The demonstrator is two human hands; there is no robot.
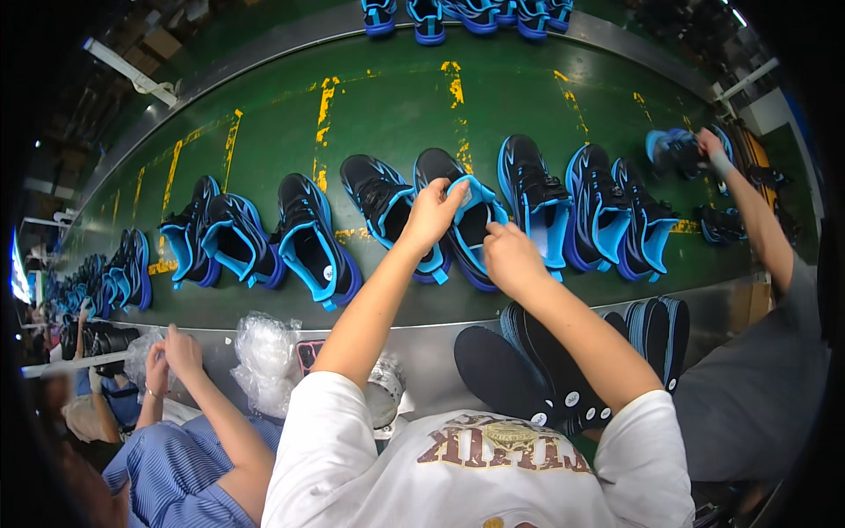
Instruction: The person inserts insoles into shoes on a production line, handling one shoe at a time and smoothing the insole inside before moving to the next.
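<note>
A black and blue sneaker (473, 216) lies on the green belt in front of me, its toe pointing away and its bright blue collar spread wide. My left hand (431, 216) is closed on the tongue side of the collar, thumb and fingers pinching the edge. Curled at the heel end of the same shoe is my right hand (512, 260), its fingertips partly hidden at the opening. Another sneaker (378, 198) sits close on the left, partly behind my left forearm. To the right stands a sneaker (532, 198) with a pale lining showing inside.
Black insoles (497, 370) rest in stacks at the near edge, below my right forearm. Clear plastic bags (264, 356) and a pink-edged phone (308, 355) lie left. More sneakers line the green belt (378, 114). Co-workers' arms reach in at left and right, one holding a blurred shoe (678, 151).
</note>
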